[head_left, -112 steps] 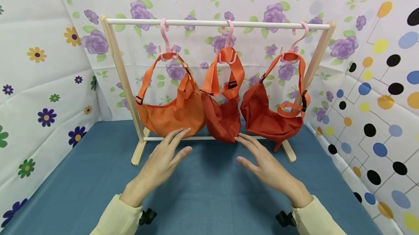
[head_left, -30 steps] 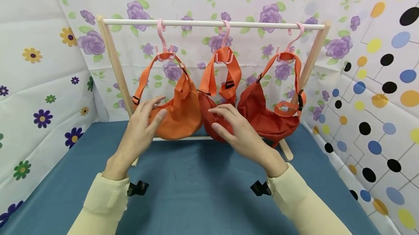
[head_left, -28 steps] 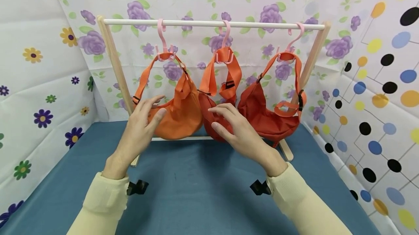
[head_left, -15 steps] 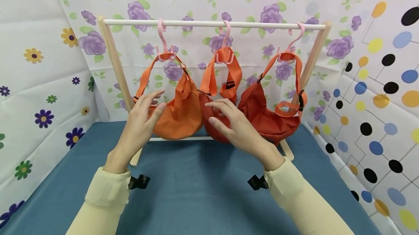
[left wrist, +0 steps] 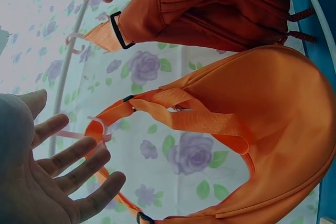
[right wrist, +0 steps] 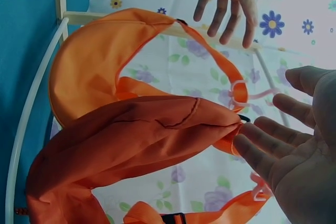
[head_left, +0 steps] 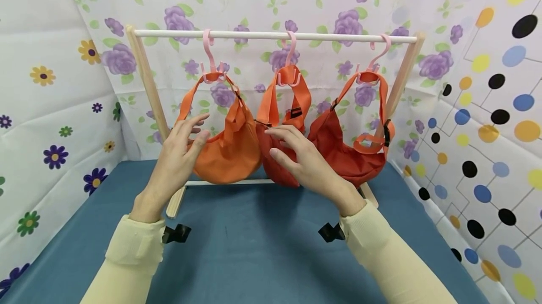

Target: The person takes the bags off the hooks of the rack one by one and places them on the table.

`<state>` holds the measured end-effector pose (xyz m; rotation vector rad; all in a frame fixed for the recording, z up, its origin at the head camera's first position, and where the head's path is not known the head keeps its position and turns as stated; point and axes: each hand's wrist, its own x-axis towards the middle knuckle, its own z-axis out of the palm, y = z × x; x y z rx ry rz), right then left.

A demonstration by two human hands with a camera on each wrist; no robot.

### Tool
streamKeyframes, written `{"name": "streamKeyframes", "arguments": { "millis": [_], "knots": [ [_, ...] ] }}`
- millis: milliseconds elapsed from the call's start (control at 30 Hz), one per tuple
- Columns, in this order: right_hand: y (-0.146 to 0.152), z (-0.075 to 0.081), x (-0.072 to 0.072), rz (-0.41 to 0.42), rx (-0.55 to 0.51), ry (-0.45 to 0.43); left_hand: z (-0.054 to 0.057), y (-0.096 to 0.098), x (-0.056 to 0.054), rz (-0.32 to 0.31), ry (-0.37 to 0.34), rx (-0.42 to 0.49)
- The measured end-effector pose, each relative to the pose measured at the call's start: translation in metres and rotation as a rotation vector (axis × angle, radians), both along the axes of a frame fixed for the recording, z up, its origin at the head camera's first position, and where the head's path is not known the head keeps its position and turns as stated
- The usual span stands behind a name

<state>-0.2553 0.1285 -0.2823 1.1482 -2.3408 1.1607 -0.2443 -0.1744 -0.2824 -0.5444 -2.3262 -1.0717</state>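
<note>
On a small rack, three sling bags hang by their straps from pink hooked hangers: an orange bag (head_left: 230,156) at left, a dark red bag (head_left: 267,153) in the middle and another red bag (head_left: 355,160) at right. My left hand (head_left: 173,158) is raised before the orange bag's left end, fingers loosely bent, overlapping it in the head view. My right hand (head_left: 311,165) hovers in front of the middle bag and hides part of it. Both wrist views show the palms empty, with the left fingers (left wrist: 79,166) and right fingers (right wrist: 268,140) spread apart.
The rack has a white top rod (head_left: 250,35), wooden side posts (head_left: 148,78) and a low white bar (head_left: 250,182). It stands on a blue cloth (head_left: 254,257). Patterned sheets (head_left: 478,167) surround it at the back and sides. A black strap piece (head_left: 177,233) juts from each wrist.
Since the oldest frame both hands have risen and shifted left, from low before the bags to their mid height. Over the last second they creep up slightly. The bags hang as before.
</note>
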Motion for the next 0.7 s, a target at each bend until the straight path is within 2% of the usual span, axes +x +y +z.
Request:
{"name": "streamKeyframes", "arguments": {
  "millis": [433,700],
  "knots": [
    [-0.006,0.013,-0.01,0.039,-0.016,-0.018,0.014,-0.002,-0.005,-0.003,0.036,0.015],
    [-0.011,0.019,-0.014,0.042,-0.022,-0.03,0.017,0.0,-0.007,0.009,0.049,0.019]
  ]
}}
